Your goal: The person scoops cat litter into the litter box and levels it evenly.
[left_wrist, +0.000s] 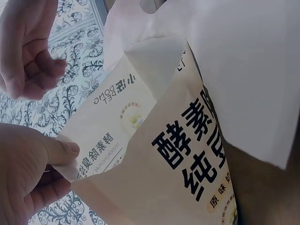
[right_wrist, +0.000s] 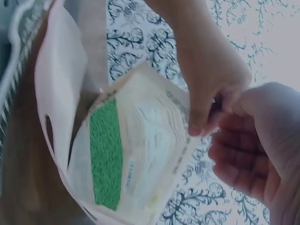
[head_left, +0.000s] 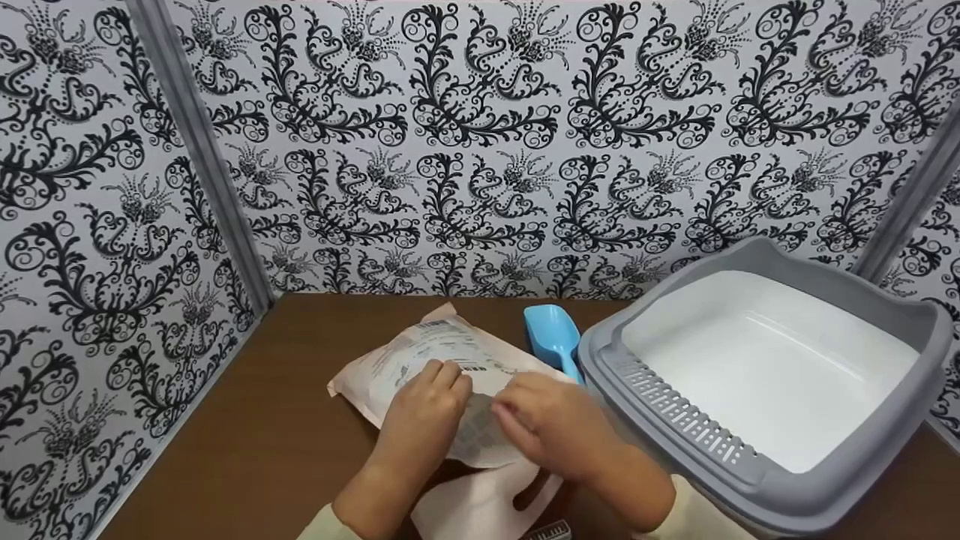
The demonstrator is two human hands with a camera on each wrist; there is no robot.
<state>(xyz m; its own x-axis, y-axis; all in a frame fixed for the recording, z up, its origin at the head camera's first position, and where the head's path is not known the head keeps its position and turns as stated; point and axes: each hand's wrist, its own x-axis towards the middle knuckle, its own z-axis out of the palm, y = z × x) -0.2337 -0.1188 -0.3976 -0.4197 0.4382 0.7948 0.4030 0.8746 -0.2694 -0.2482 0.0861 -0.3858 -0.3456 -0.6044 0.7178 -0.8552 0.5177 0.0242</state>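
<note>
A pale, printed cat litter bag (head_left: 442, 349) lies on the brown table, its mouth gaping in the left wrist view. My left hand (head_left: 431, 409) pinches the edge of that mouth between thumb and fingers (left_wrist: 65, 152). Beside it, my right hand (head_left: 555, 427) has loosely bent fingers with nothing between them. In the left wrist view it stands apart from the bag. The right wrist view shows a green grainy patch (right_wrist: 107, 154) on the bag. A pale sheet with a slot-shaped hole (head_left: 472, 506) lies nearer me; whether it joins the bag cannot be told.
A grey and white litter box (head_left: 847, 517) stands at the right, with a slotted step along its near left side. Between it and the bag lies a blue scoop (head_left: 553, 330). Patterned walls (head_left: 487, 150) bound the brown table (head_left: 247, 420) behind and at left.
</note>
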